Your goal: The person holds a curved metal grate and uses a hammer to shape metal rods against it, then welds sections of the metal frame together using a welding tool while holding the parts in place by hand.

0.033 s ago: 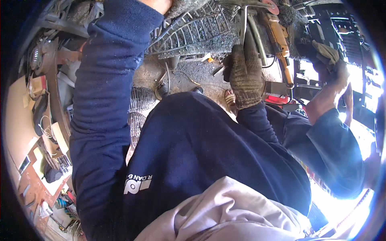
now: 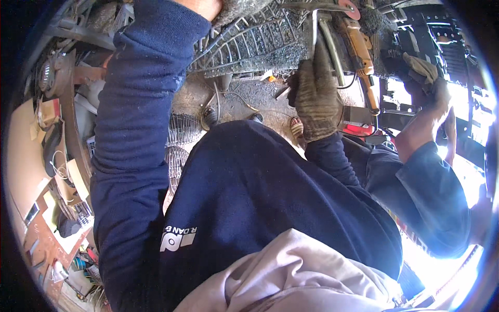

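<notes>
My right hand (image 2: 318, 101), in a dirty knitted work glove, is closed around the thin metal handle of a hammer (image 2: 314, 31). The hammer's long, narrow head lies crosswise at the top edge. My left arm reaches up to that edge, where the bare wrist and part of a grey glove on my left hand (image 2: 241, 9) show; its fingers are hidden. Beneath both hands lies a grid of bent metal rods (image 2: 249, 39) on a dark, grit-covered work surface. A curved metal bar (image 2: 331, 49) stands just right of the hammer handle.
A yellow angle grinder (image 2: 358, 47) with a reddish disc lies right of my right hand. Another person's forearm (image 2: 423, 125) reaches in at right, near a grey cloth (image 2: 421, 67). Wire coils (image 2: 182, 130) lie on the floor; boards and clutter (image 2: 57, 218) fill the left.
My right hand and the hammer have shifted very slightly. Nothing else has visibly moved.
</notes>
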`<state>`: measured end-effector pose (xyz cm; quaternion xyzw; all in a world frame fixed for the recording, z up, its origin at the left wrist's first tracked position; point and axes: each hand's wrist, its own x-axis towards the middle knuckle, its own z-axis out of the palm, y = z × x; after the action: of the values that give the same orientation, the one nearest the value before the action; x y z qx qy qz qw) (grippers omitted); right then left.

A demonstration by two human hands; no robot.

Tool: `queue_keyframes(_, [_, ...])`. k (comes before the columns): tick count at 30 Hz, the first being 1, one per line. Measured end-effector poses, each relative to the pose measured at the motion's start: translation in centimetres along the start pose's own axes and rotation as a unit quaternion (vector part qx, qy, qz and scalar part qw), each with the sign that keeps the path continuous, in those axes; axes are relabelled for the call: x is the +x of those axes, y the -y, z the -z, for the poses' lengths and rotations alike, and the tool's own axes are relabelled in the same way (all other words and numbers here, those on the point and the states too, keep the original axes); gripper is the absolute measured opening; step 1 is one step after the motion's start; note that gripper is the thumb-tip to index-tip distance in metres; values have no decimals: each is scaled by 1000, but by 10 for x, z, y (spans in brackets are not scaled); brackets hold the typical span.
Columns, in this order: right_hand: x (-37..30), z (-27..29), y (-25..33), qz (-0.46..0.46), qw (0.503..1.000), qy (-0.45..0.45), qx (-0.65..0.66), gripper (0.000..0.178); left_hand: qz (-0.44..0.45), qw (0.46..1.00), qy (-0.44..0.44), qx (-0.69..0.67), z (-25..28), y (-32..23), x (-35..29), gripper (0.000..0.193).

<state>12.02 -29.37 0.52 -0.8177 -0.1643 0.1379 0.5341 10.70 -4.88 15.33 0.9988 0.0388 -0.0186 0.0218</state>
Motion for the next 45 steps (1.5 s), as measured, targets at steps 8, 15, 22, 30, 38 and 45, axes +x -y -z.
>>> queue_keyframes(8, [3,2,9,-30,999,22,-36,49,5,1000,0,4,1,2,0,25])
queue_keyframes(15, [4,0,8,6,994,82,-73,50,10,1000,1,3,0,3,-1,24])
queue_keyframes(22, [10,-8,-24,57,979,66,-185,53,2,1000,-9,9,-1,4,-1,23])
queue_keyframes(30, [-2,-8,-2,-27,998,16,57,53,3,1000,-17,11,-5,8,-7,22])
queue_keyframes(38, [-5,-20,-30,-33,986,147,-70,48,3,999,-28,15,-5,6,-8,23])
queue_keyframes(45, [-5,-16,-31,-30,990,93,-103,51,3,999,-40,19,-10,6,-15,24])
